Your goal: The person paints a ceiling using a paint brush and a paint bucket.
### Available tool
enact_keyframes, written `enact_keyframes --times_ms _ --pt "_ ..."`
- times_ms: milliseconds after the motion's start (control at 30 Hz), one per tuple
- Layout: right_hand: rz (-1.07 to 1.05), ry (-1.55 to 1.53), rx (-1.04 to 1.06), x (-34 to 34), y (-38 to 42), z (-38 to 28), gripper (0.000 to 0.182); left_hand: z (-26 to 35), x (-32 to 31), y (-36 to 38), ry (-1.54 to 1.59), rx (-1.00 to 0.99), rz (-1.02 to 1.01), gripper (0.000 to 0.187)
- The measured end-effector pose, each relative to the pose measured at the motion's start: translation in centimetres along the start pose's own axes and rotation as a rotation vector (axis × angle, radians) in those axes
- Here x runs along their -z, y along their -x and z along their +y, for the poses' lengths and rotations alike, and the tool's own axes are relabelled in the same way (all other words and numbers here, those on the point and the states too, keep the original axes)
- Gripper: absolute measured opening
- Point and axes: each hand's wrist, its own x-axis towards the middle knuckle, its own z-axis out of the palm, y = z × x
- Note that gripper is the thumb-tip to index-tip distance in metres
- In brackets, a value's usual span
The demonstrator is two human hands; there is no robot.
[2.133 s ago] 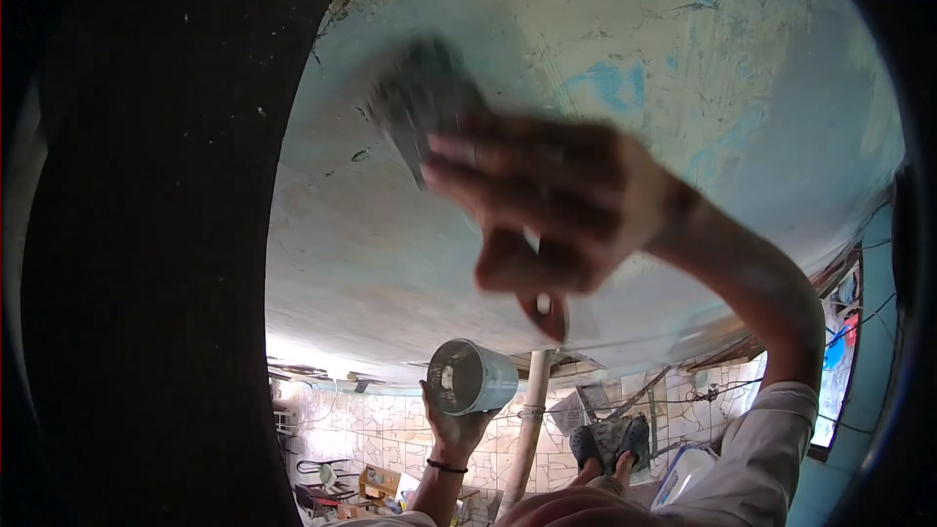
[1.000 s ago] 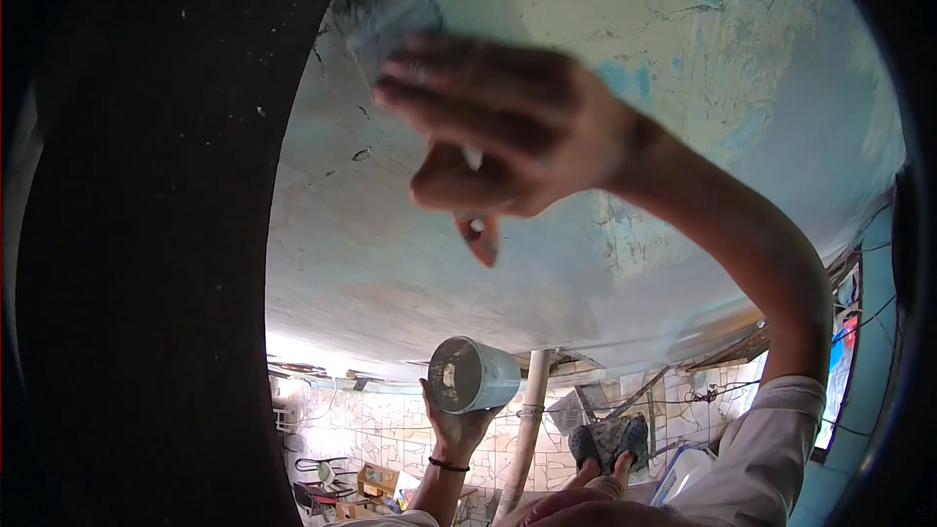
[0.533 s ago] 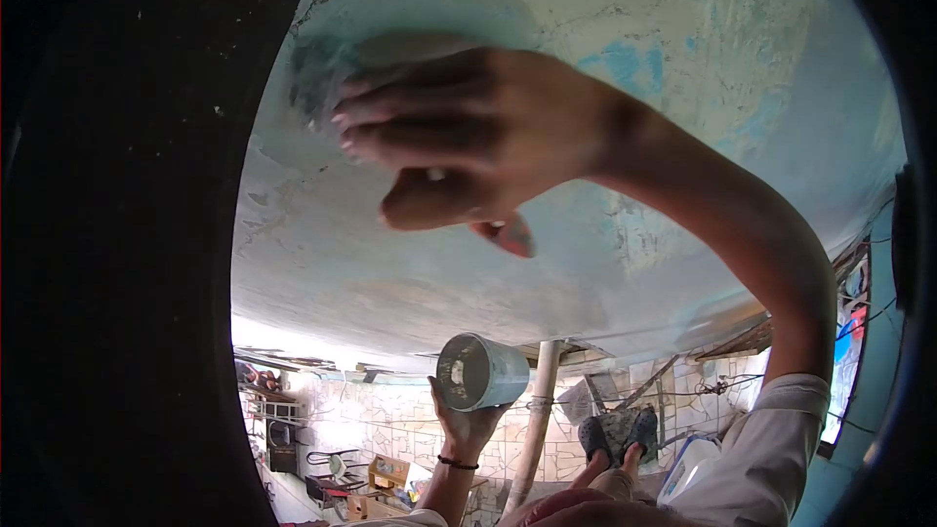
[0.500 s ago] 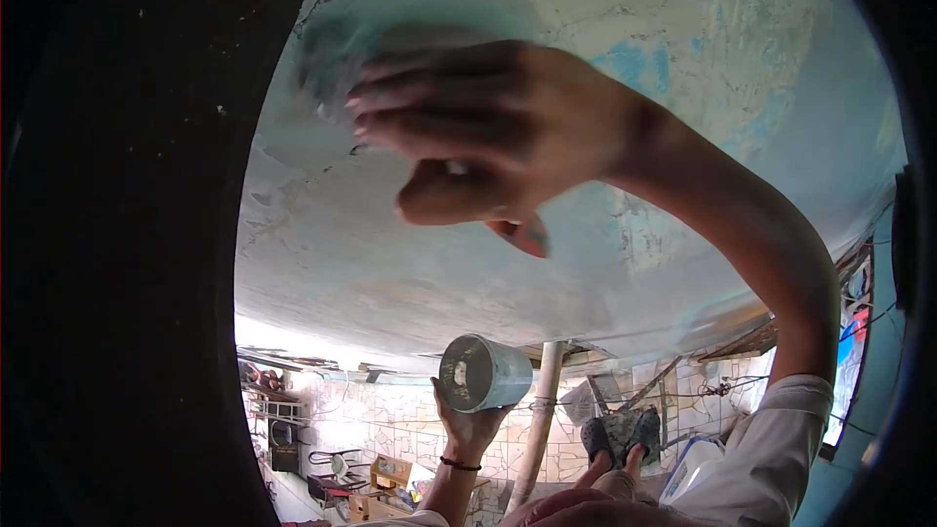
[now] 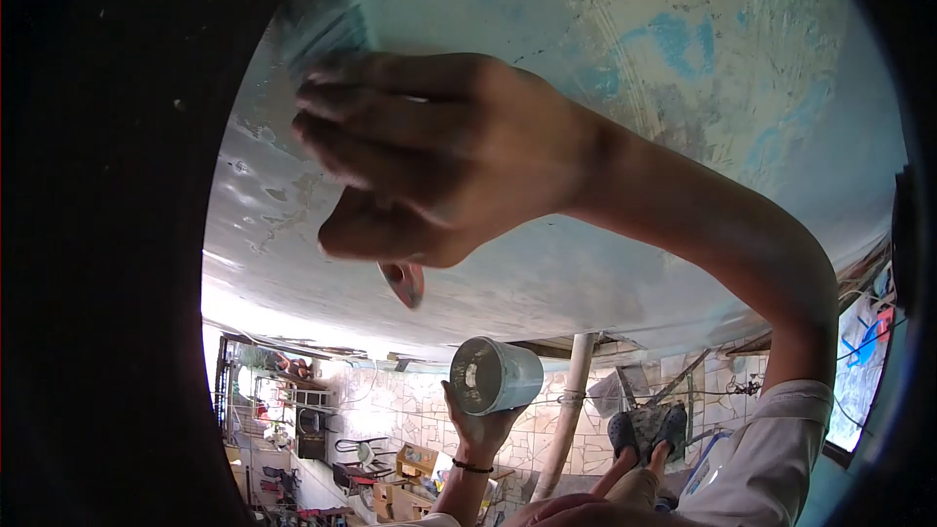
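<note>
Brush [image 5: 337,29], dark-bristled, is gripped by the right hand [image 5: 439,151]; the left hand [image 5: 480,431] holds a cylindrical bucket [image 5: 515,377].

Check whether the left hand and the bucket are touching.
Touching. The head view shows it: the left hand supports the bucket, its palm meeting the outer wall from below in the picture, with no gap visible there.

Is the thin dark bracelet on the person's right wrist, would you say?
No, the bracelet circles the wrist of the left hand, which holds the pale round bucket.
</note>
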Motion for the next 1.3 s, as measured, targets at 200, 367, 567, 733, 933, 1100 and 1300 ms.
enact_keyframes --times_ms 200,367,567,733,933,1100,1300 --pt "0.005 -0.207 0.117 0.7 0.3 1.5 0.018 0.1 -0.2 0.1 -0.006 0.002 0.002 0.101" --pt "0.211 0.017 -0.027 3.3 2.7 3.6 0.018 0.3 -0.6 0.1 -0.004 0.014 0.008 0.102" --pt "0.339 0.184 -0.169 3.5 3.5 1.3 0.018 0.2 -0.1 0.0 -0.016 0.014 0.016 0.103" --pt "0.112 0.06 -0.072 0.6 2.5 -0.7 0.018 0.2 0.3 0.0 -0.031 0.002 0.044 0.103" --pt "0.107 -0.136 -0.069 -0.3 3.5 -2.4 0.023 -0.2 1.7 -0.2 0.025 0.005 0.038 0.103" --pt "0.16 -0.088 -0.176 -0.2 4.2 -1.1 0.026 -0.4 3.5 -0.5 0.039 0.019 0.083 0.104" --pt "-0.144 -0.064 -0.257 2.2 14.3 -9.9 0.036 -1.0 5.5 -0.8 0.03 -0.029 0.051 0.105"
